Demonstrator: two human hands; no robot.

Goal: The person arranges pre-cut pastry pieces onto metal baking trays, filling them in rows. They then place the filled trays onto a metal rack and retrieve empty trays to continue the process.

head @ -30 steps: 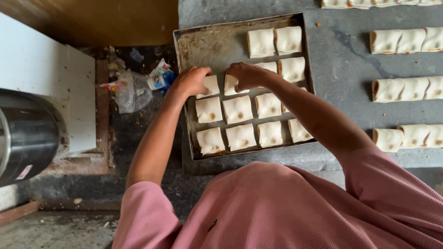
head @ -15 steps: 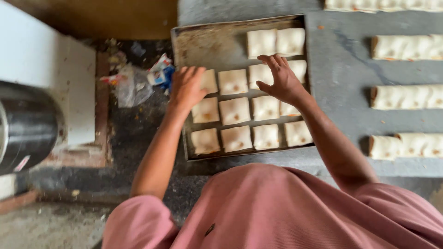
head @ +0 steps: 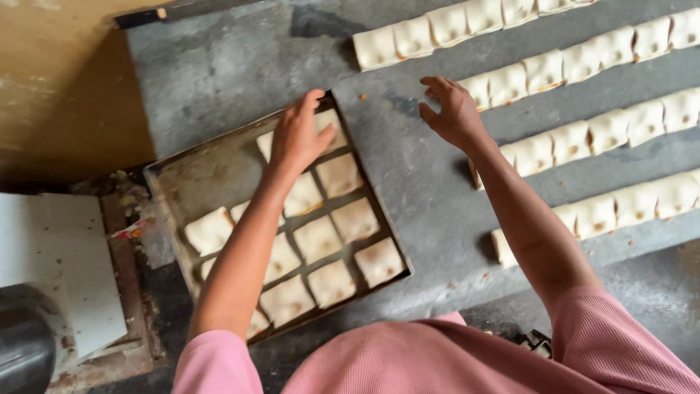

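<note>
A person in a pink ribbed top is leaning over a grey stone worktop [head: 408, 190], seen from above. The left hand [head: 299, 135] is lying flat, fingers spread and holding nothing, on a square of raw filled pastry [head: 328, 125] at the far end of a dark, worn metal baking tray [head: 175, 182]. The tray is sitting at an angle on the worktop, its near corner almost reaching the pink top. Pale dough squares are filling most of it in loose rows, among them one [head: 339, 175] just beside the wrist, one [head: 355, 219] further down and one [head: 379, 261] near the tray's right rim; the tray's left far corner is showing bare metal.

The right hand [head: 452, 109] is hovering open over the worktop, well apart from the tray, fingers curled loosely and gripping nothing. It is poised at the left end of a long row of pastry squares [head: 583, 62] running off to the right. Another row [head: 467, 25] is lying beyond it, and two more rows [head: 620, 131] [head: 634, 204] are stretching across the stone nearer the person, partly hidden by the right forearm.

To the left, a white board [head: 51, 270] and the rim of a dark metal cylinder [head: 22, 350] are standing beside the worktop, with a scrap of wrapper [head: 131, 232] close to the tray's edge.
</note>
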